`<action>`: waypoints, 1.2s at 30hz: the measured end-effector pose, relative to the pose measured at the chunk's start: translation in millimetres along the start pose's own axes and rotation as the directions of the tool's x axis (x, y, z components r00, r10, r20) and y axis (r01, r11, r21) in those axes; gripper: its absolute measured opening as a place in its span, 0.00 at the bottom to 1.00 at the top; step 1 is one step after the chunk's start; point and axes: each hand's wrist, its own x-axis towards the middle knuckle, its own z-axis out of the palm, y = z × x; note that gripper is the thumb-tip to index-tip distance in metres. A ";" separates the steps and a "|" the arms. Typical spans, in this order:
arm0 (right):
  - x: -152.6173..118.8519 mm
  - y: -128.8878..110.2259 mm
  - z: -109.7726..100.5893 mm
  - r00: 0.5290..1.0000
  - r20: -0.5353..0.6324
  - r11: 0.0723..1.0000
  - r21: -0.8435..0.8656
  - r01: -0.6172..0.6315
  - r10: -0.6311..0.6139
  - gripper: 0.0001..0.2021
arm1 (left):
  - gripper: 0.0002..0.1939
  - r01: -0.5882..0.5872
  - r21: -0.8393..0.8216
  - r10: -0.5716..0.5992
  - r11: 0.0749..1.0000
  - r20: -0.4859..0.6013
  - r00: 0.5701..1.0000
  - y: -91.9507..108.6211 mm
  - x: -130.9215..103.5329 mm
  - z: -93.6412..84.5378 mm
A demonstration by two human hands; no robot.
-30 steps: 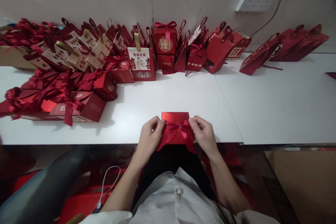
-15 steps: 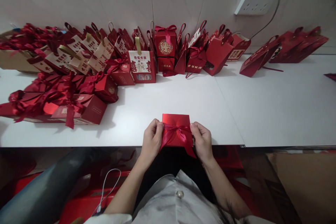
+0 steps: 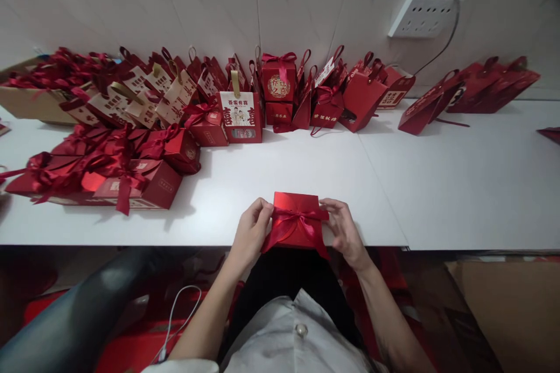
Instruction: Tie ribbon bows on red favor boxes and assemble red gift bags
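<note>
Red box (image 3: 296,201) with crosswise bow (image 3: 298,217)
Left hand (image 3: 252,227) pinches the bow's left loop (image 3: 280,214); right hand (image 3: 345,230), fingers parted, stands just beside the right loop (image 3: 321,215) (box lying between)

I face a pale, grey-veined, marble-look panelled wall (image 3: 210,6) bearing a white, rectangular plastic socket strip (image 3: 422,16), above a smooth, white, seamed tabletop (image 3: 459,186).

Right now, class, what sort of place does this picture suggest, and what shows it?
Probably a gift-box workspace: many decorated red boxes stand on a white table, and one ribbon-tied box is between the person's left hand and right hand.
</note>
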 end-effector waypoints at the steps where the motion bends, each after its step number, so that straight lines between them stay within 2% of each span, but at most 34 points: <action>1: -1.8 0.4 -3.5 0.997 0.057 0.996 -0.079 0.046 -0.042 0.48 | 0.16 -0.014 0.007 0.014 1.000 -0.005 1.000 1.3 -0.7 -0.5; 3: -5.1 0.5 -6.2 0.982 0.184 0.968 -0.237 0.084 -0.040 0.57 | 0.13 -0.037 0.024 0.037 0.999 -0.024 0.999 2.8 -1.9 -0.3; 5: -6.9 0.2 -4.1 0.970 0.241 0.931 -0.352 0.095 -0.008 0.57 | 0.11 -0.053 0.041 0.054 0.998 -0.039 0.998 3.1 -2.6 0.7; 9: -5.1 0.3 4.8 0.976 0.207 0.908 -0.394 0.145 -0.066 0.54 | 0.08 -0.159 0.077 0.166 0.984 -0.085 0.983 2.8 -6.7 2.8; 12: -3.8 -1.7 10.0 0.980 0.148 0.904 -0.388 0.179 -0.131 0.53 | 0.05 -0.347 0.143 0.362 0.927 -0.101 0.927 4.8 -14.6 5.0; 14: -4.8 -5.4 12.6 0.976 0.111 0.892 -0.397 0.218 -0.189 0.51 | 0.02 -0.506 0.219 0.529 0.834 -0.056 0.847 8.2 -21.3 7.9; 17: -8.4 -12.7 15.4 0.958 0.062 0.869 -0.409 0.279 -0.278 0.49 | 0.07 -0.709 0.358 0.754 0.608 0.021 0.657 15.2 -31.0 14.3; 19: -11.2 -16.2 16.0 0.949 0.036 0.866 -0.401 0.300 -0.312 0.49 | 0.08 -0.760 0.446 0.841 0.473 0.029 0.541 19.1 -36.6 19.1; 20: -12.6 -17.2 16.0 0.947 0.025 0.869 -0.392 0.303 -0.319 0.49 | 0.08 -0.761 0.487 0.867 0.428 0.019 0.499 20.4 -39.2 21.3; 22: -15.5 -18.3 15.6 0.948 0.007 0.880 -0.368 0.299 -0.319 0.48 | 0.08 -0.740 0.556 0.893 0.379 -0.010 0.450 21.8 -43.6 25.1; 26: -20.4 -20.9 14.7 0.955 -0.008 0.901 -0.333 0.278 -0.298 0.48 | 0.09 -0.725 0.591 0.910 0.354 -0.040 0.413 22.6 -49.2 29.0; 36: -23.3 -31.9 15.3 0.951 0.004 0.899 -0.326 0.294 -0.309 0.44 | 0.08 -0.751 0.547 0.912 0.369 -0.059 0.405 26.2 -52.0 27.7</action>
